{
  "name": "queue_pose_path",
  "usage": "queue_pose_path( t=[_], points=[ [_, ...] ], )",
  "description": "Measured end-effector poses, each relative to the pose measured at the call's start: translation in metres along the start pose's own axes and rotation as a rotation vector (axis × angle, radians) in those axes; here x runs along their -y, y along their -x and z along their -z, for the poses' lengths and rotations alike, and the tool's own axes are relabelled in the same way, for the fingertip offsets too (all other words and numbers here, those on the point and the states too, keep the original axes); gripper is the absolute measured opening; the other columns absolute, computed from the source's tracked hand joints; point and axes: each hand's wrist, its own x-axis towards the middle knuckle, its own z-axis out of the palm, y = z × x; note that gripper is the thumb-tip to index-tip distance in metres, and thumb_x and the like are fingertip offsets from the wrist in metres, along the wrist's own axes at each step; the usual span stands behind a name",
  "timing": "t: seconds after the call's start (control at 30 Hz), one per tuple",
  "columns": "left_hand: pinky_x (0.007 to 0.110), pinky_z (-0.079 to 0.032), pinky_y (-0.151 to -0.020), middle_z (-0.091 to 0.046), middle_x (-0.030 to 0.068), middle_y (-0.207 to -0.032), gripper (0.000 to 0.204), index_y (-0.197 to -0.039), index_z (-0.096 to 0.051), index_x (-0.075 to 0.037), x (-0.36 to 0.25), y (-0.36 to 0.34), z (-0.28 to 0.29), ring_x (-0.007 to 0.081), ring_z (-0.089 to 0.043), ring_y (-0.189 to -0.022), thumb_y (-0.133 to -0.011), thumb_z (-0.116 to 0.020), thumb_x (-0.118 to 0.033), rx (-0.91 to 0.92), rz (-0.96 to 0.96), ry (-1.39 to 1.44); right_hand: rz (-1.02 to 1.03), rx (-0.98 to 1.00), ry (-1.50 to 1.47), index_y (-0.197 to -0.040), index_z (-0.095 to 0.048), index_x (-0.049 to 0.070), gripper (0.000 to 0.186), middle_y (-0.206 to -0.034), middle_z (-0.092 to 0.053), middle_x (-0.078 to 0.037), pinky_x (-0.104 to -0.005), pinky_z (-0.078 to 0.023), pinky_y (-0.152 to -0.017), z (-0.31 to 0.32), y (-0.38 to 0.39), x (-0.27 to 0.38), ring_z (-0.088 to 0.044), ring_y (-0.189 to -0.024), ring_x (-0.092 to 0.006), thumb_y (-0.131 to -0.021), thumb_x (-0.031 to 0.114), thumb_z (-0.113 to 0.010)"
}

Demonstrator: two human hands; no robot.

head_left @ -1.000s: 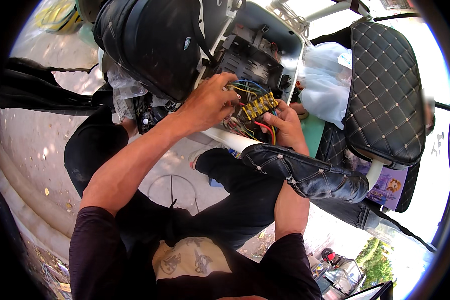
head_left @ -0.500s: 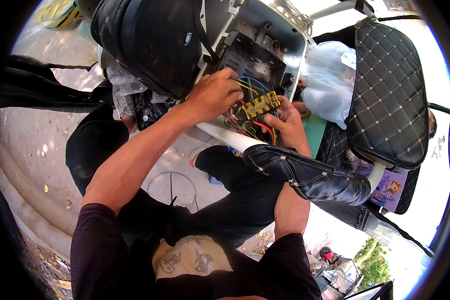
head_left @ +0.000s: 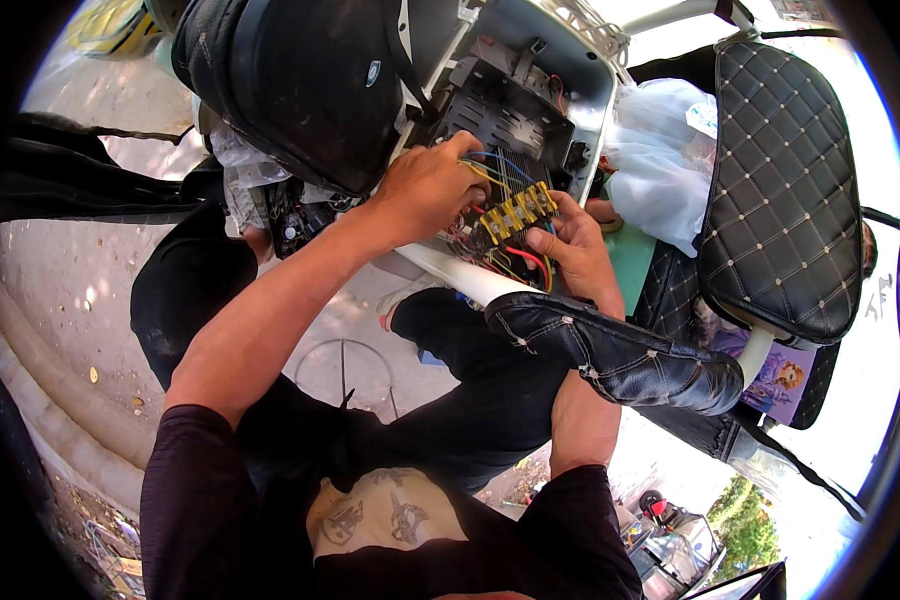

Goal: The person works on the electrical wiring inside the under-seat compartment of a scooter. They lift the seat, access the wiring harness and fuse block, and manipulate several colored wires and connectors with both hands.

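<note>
A yellow terminal block (head_left: 518,212) with a row of screws lies tilted over a dark finned box. My right hand (head_left: 578,255) grips its right end, thumb in front and fingers behind. Red and yellow wires (head_left: 532,258) run from the block's lower side past my thumb. Blue and yellow wires (head_left: 498,165) arch above it toward my left hand. With fingers curled together, my left hand (head_left: 432,190) is at the block's left end, close to a short red wire. What its fingertips pinch is hidden.
Behind my hands is an open compartment (head_left: 595,100) with a black slotted tray (head_left: 510,110). A black padded seat (head_left: 290,90) rises at the left. A white bar with a quilted cover (head_left: 615,350) crosses before my right forearm; a quilted backrest (head_left: 785,190) and plastic bag (head_left: 660,150) stand right.
The terminal block has shifted very slightly left in the picture. Both hands keep nearly the same place and hold; the view has moved a little.
</note>
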Motion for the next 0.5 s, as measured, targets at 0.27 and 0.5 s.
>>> queue_pose_path(
  t=[0.27, 0.5],
  points=[
    [0.048, -0.052, -0.089, -0.064, 0.0098, -0.125, 0.019, -0.103, -0.078, -0.003, -0.004, 0.004, -0.01, 0.0353, -0.067, -0.096, -0.093, -0.073, -0.019, -0.095, 0.014, -0.04, -0.076, 0.037, 0.048, -0.144, -0.045, -0.004, 0.062, -0.116, -0.073, -0.016, -0.0261, -0.06, -0.083, 0.002, 0.002, 0.007, -0.073, -0.096, -0.0168, -0.091, 0.002, -0.078],
    [0.047, -0.051, -0.09, -0.064, 0.0093, -0.128, 0.019, -0.102, -0.078, -0.004, -0.002, 0.005, -0.013, 0.0343, -0.067, -0.097, -0.093, -0.073, -0.019, -0.112, 0.035, -0.048, -0.067, 0.037, 0.03, -0.146, -0.044, -0.004, 0.063, -0.117, -0.073, -0.015, -0.0274, -0.06, -0.085, 0.001, 0.001, 0.006, -0.073, -0.097, -0.0169, -0.093, 0.001, -0.076]
  ],
)
